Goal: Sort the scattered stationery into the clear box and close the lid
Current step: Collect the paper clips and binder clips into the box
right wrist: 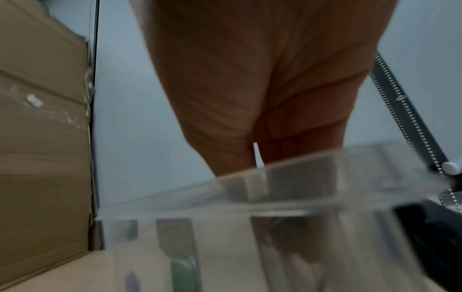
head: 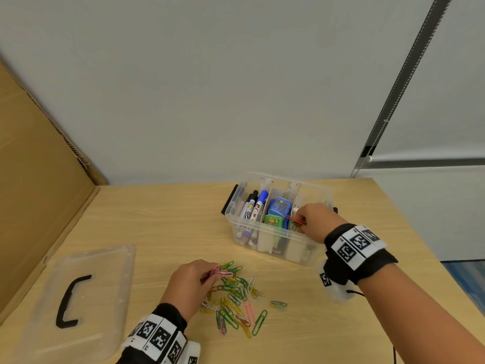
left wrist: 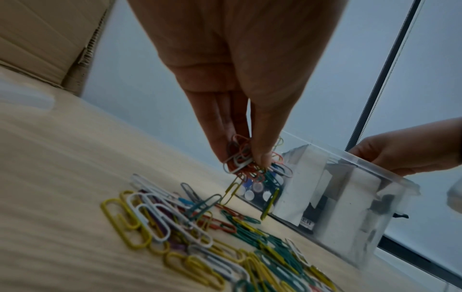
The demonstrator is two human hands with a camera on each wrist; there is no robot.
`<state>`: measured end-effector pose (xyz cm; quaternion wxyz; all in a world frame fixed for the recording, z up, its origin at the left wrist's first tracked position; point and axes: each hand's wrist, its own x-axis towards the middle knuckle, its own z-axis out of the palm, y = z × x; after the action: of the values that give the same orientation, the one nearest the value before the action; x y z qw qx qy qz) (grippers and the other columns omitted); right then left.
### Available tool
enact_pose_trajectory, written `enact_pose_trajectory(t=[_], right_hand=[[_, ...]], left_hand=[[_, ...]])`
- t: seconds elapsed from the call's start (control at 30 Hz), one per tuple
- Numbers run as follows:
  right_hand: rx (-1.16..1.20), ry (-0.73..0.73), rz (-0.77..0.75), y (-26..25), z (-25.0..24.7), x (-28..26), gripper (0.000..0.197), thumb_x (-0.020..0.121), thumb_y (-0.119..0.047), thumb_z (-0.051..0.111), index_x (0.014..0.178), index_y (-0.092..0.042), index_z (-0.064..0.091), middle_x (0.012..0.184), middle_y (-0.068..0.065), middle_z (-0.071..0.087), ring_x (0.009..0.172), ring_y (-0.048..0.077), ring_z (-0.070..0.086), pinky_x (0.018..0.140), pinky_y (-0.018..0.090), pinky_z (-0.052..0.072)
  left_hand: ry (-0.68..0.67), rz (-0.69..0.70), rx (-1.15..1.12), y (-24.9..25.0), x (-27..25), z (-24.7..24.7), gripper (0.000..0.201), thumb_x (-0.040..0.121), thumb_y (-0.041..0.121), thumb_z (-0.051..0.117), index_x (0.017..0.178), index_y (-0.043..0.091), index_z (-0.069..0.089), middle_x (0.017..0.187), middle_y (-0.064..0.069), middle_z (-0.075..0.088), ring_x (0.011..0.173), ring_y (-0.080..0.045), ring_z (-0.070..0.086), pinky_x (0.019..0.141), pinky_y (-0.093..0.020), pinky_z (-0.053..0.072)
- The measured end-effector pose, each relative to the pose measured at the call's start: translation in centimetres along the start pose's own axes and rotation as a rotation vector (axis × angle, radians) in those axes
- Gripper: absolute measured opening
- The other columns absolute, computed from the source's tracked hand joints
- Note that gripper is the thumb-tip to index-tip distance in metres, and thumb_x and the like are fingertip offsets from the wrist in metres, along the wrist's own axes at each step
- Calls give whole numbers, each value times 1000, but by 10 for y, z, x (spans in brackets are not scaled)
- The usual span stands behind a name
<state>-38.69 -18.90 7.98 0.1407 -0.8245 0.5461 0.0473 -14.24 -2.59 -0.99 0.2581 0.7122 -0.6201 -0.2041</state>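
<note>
The box [head: 278,248] stood open toward the back of the table [head: 157,219], and it serves here as the landmark. Markers [head: 253,206] were stored upright in its left compartment and small cases [head: 278,211] in the middle one, so each kind was kept apart by the card dividers. Over the right compartment the right hand [head: 313,222] was held, with a red clip [head: 295,220] pinched at the fingertips just above the rim; the grip was closed on that clip, apparently so that it could be dropped straight down between divider and wall. In the right wrist view the fingers were blurred behind the rim and nothing more could be told.

In front of the box, near its front wall, the clips [head: 236,298] lay scattered in a loose heap. At the heap's left edge the left hand [head: 194,281] was closed on a small bunch [left wrist: 246,158] pinched between thumb and fingers, with a few clips dangling from it, probably so that several could be carried at once.

The lid [head: 76,298] lay flat, handle up, well to the left of the box, clear of both hands. Open table was left between heap and box, so a short lift over the front rim seemed enough. Snagged clips could be spilled at that rim. Most clips remained outside.
</note>
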Motion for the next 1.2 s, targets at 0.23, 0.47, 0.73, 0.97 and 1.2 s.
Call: enact_pose_trajectory(t=[0.23, 0.47, 0.73, 0.97, 1.2], right_hand=[[181, 48, 27, 13, -4, -5, 29, 96, -11, 45, 117, -19, 63, 119, 4, 62, 107, 20, 59, 91, 28, 45], [254, 601, 74, 63, 41, -26, 38, 97, -18, 40, 133, -11, 50, 139, 6, 48, 126, 22, 41, 105, 35, 37], [404, 545, 15, 70, 68, -21, 52, 98, -29, 24, 147, -11, 30, 151, 5, 34, 139, 18, 29, 117, 31, 22], [408, 543, -1, 67, 71, -22, 74, 87, -45, 2, 148, -12, 26, 153, 2, 31, 141, 15, 26, 117, 30, 23], [384, 515, 26, 67, 73, -19, 71, 88, -44, 0, 150, -15, 20, 156, 1, 24, 143, 13, 22, 117, 27, 22]], left_hand=[[37, -13, -31, 5, -5, -5, 20, 86, 26, 66, 106, 27, 71, 88, 16, 68, 82, 1, 61, 79, -22, 54], [110, 68, -219, 45, -2, -19, 22, 80, 17, 73, 91, 36, 71, 79, 22, 70, 79, 3, 65, 71, -17, 56], [155, 308, -163, 137, 43, -16, 22, 81, 19, 71, 103, 21, 74, 91, 13, 71, 80, 1, 67, 74, -9, 54], [-54, 338, 368, 204, 86, 19, 23, 98, 24, 45, 103, 18, 67, 96, -2, 65, 89, -19, 60, 72, -26, 39], [-403, 195, 618, 227, 123, 61, 21, 93, 3, 46, 100, 0, 65, 102, -18, 66, 94, -31, 63, 82, -36, 49]])
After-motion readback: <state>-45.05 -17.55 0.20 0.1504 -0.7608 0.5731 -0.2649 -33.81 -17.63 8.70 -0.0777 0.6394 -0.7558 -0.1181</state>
